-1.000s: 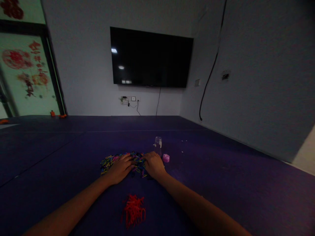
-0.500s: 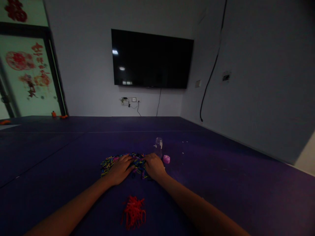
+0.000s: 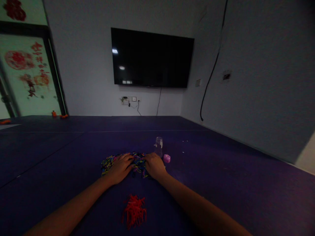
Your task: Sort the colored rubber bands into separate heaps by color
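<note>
A pile of multicoloured, loop-like bands [image 3: 139,164], mostly yellow, blue, black and purple, lies on the dark purple surface. My left hand [image 3: 121,166] rests palm down over its middle left, fingers stretched out and open. At the right end of the pile, my right hand [image 3: 154,165] is also palm down and looks open, with its fingertips partly hidden among the bands. Just behind the right hand stands a clear bottle [image 3: 158,146], its lower part partly covered. A pink cap [image 3: 166,158] sits beside it. Nearer to me is a separate heap of red bands [image 3: 135,211].
The purple surface [image 3: 221,183] reaches to the back wall and the right wall. Small white scraps [image 3: 183,152] lie right of the cap. Orange objects [image 3: 54,114] are at the far left. A television [image 3: 152,59] hangs on the wall, and a black cable [image 3: 209,80] runs down the right wall.
Both hands stay on the pile in nearly the same place. The whole view has shifted very slightly.
</note>
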### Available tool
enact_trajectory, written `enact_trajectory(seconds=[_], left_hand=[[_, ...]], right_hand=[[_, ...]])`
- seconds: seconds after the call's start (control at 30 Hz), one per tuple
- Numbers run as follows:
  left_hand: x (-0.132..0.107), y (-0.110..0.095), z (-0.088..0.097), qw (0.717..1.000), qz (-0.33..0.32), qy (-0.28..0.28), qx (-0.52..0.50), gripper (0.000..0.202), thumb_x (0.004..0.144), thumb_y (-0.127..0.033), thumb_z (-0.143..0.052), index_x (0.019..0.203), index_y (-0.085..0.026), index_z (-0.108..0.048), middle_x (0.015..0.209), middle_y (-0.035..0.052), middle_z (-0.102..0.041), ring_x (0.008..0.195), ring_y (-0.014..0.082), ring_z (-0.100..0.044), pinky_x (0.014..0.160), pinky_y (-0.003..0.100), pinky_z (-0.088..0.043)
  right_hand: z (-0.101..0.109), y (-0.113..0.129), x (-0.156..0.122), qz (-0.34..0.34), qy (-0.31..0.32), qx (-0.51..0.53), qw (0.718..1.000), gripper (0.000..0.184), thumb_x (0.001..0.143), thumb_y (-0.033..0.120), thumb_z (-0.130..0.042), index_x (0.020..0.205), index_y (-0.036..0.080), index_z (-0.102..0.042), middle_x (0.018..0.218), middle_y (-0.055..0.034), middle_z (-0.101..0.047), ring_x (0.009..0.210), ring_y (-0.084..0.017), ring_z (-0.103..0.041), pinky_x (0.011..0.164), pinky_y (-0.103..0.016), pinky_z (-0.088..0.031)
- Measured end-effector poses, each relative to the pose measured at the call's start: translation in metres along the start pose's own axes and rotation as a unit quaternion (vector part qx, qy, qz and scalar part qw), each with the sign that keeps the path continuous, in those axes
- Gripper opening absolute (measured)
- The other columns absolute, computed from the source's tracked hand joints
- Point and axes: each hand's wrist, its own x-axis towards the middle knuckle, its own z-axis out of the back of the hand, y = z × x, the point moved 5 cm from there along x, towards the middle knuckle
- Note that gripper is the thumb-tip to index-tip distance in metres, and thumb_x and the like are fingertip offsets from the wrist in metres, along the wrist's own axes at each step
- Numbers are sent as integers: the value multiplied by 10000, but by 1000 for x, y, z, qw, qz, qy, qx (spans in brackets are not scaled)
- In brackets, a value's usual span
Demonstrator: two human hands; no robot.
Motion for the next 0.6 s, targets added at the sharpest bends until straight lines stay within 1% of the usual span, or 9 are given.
enact_trajectory(seconds=[0.07, 0.13, 0.17, 0.23, 0.3, 0.37, 0.43, 0.53, 0.6], left_hand=[[2, -7, 15, 998, 14, -32, -45, 330, 913, -293, -390, 925, -199, -706, 1055, 67, -687, 1063, 227, -560, 945, 391, -412], [5, -16, 33, 993, 50, -46, -101, 418, 920, -319, -360, 729, -189, -709, 845, 53, -707, 877, 191, -611, 818, 314, -459], [6, -21, 41, 989, 74, -42, -119, 459, 920, -325, -344, 666, -185, -700, 761, 45, -695, 786, 174, -613, 744, 281, -461], [8, -34, 50, 985, 105, 17, -137, 478, 893, -343, -369, 584, -172, -691, 625, 26, -646, 613, 142, -572, 603, 238, -422], [6, -49, 52, 976, 114, 108, -149, 460, 857, -346, -409, 550, -161, -697, 452, -5, -536, 449, 116, -457, 479, 231, -329], [2, -62, 51, 966, 108, 173, -158, 443, 836, -331, -431, 533, -153, -701, 373, -25, -441, 374, 99, -356, 427, 236, -250], [-3, -70, 49, 954, 101, 225, -168, 421, 818, -319, -451, 523, -148, -699, 347, -33, -400, 347, 91, -311, 404, 240, -208], [-7, -75, 45, 937, 78, 276, -201, 422, 816, -332, -452, 526, -148, -697, 342, -37, -385, 339, 88, -284, 395, 243, -187], [-4, -70, 45, 941, 73, 257, -210, 455, 835, -354, -426, 525, -150, -690, 355, -31, -406, 355, 93, -299, 407, 240, -205]], right_hand=[[-1, -1, 1, 1, -2, -3, 1000, 366, 813, 94, -439, 1086, 178, -669, 1091, -85, -665, 1071, -201, -543, 929, -282, -369], [-2, -1, 2, 1, -8, -5, 1000, 362, 808, 97, -448, 1088, 171, -665, 1083, -86, -665, 1061, -198, -547, 924, -277, -371], [-2, -1, 2, 2, -11, -7, 1000, 360, 808, 100, -451, 1091, 166, -663, 1078, -89, -665, 1057, -198, -548, 923, -276, -371], [-2, -1, 2, 4, -13, -12, 1000, 355, 809, 103, -450, 1091, 161, -658, 1067, -93, -665, 1053, -200, -546, 921, -278, -370], [-3, -1, 2, 5, -13, -16, 1000, 350, 810, 102, -445, 1080, 165, -657, 1056, -92, -665, 1048, -200, -545, 918, -280, -369], [-3, -1, 2, 4, -12, -19, 1000, 334, 809, 102, -445, 1055, 169, -661, 1045, -91, -665, 1039, -199, -547, 912, -282, -369], [-3, -1, 2, 1, -10, -21, 1000, 312, 812, 107, -447, 1026, 170, -665, 1039, -91, -664, 1030, -198, -548, 907, -284, -369], [-2, -1, 2, -2, -9, -17, 1000, 303, 816, 109, -444, 1012, 170, -667, 1040, -91, -662, 1033, -199, -547, 905, -285, -369], [-2, 0, 2, -2, -10, -10, 1000, 317, 817, 105, -438, 1029, 169, -664, 1044, -90, -662, 1045, -200, -544, 909, -285, -368]])
